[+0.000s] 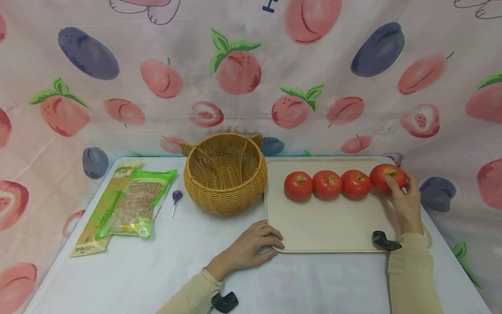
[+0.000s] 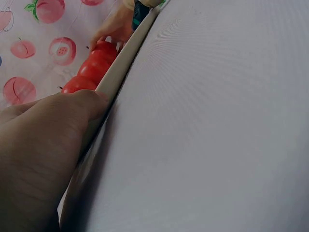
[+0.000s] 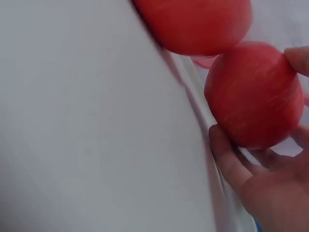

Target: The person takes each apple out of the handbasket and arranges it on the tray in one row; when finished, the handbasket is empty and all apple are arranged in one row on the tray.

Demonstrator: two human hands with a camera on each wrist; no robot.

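Observation:
Several red tomatoes [image 1: 327,185] stand in a row along the back part of a beige tray [image 1: 325,226]. My right hand [image 1: 408,205] grips the rightmost tomato [image 1: 378,176], its thumb on the near side and its fingers around the right. The right wrist view shows that tomato [image 3: 253,96] between thumb and fingers, touching its neighbour [image 3: 198,24]. At the tray's front left corner rests my left hand [image 1: 252,244], fingers relaxed and touching the rim. In the left wrist view its thumb [image 2: 87,104] lies along the tray edge.
A wicker basket [image 1: 225,200] with nothing in it stands left of the tray. Beyond it lie a lollipop [image 1: 177,196], a green-edged food packet [image 1: 137,203] and a long noodle-like packet [image 1: 90,233]. A fruit-print cloth [image 1: 243,113] hangs behind the white table [image 1: 164,266].

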